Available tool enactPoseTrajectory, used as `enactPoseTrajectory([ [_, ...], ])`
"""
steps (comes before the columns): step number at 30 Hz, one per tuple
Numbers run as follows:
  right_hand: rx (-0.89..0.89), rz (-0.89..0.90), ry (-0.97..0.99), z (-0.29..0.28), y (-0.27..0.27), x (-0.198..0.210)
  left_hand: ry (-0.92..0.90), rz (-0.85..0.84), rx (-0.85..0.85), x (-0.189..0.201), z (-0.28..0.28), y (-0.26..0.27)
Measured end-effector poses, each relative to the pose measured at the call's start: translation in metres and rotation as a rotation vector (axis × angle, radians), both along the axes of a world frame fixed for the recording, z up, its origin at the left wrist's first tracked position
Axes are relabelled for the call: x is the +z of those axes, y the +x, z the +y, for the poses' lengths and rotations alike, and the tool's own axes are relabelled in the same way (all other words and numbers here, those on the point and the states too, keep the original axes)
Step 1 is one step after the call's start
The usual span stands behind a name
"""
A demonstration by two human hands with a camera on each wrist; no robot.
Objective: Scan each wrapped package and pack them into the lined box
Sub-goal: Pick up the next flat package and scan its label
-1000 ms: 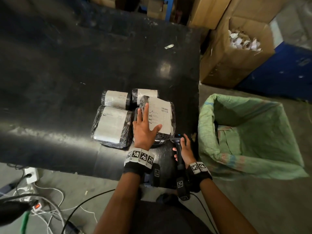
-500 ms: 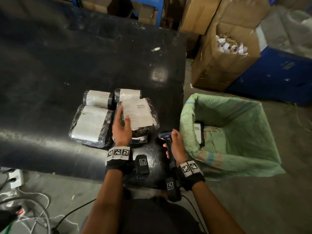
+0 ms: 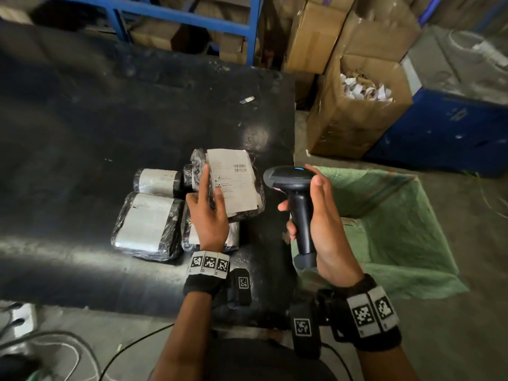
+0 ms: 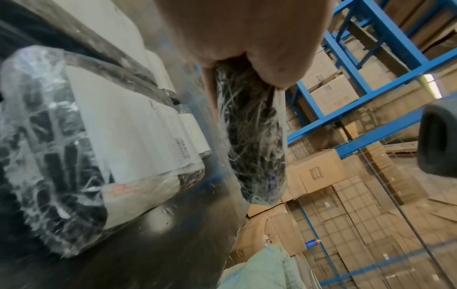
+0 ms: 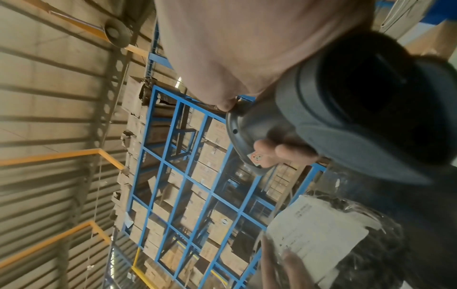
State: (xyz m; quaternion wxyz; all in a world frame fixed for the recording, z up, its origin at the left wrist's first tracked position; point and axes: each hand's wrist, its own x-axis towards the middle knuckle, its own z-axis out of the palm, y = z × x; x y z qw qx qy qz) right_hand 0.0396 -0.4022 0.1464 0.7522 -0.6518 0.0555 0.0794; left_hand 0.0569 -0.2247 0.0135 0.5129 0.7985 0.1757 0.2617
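Observation:
My left hand [image 3: 210,215] grips a plastic-wrapped black package [image 3: 233,182] with a white barcode label, lifted and tilted above the black table [image 3: 82,133]. In the left wrist view the same package [image 4: 257,140] hangs from my fingers. My right hand [image 3: 316,215] holds a black barcode scanner [image 3: 297,204] by its handle, head turned left toward the label. From the right wrist the scanner [image 5: 371,109] and the package label [image 5: 316,234] both show. Three more wrapped packages lie on the table: a large one [image 3: 148,224], a small roll [image 3: 158,182], one under my left hand [image 3: 233,235]. The green-lined box [image 3: 390,229] stands right of the table.
An open cardboard box of paper scraps [image 3: 360,105] and a blue bin [image 3: 445,127] stand behind the lined box. Blue shelving with cartons [image 3: 192,26] lines the table's far side. Cables and a power strip [image 3: 22,320] lie on the floor at lower left.
My left hand has lifted the labelled package off the pile and tilted it up. My right hand has raised the scanner from the table edge and aimed it at the label.

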Motion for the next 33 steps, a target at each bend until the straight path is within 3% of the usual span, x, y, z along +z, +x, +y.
enactPoseTrajectory([
  [14,0.027,0.009,0.069,0.011,0.002,0.002,0.04,-0.029,0.021,0.009,0.006,-0.003],
  [19,0.014,0.011,-0.012,0.015,0.004,-0.01,0.02,-0.012,0.023,0.007,0.012,-0.005],
  [23,0.015,0.123,-0.238,0.012,0.009,-0.059,-0.018,0.011,0.043,0.005,0.019,-0.01],
  [27,0.075,0.395,-0.405,0.008,-0.001,-0.128,-0.01,0.025,0.057,-0.004,0.034,-0.013],
  [30,0.075,0.514,-0.433,0.009,-0.011,-0.172,-0.01,0.043,0.066,-0.013,0.043,-0.015],
  [33,0.033,0.544,-0.347,0.017,-0.011,-0.191,-0.027,0.045,0.065,-0.018,0.051,-0.018],
])
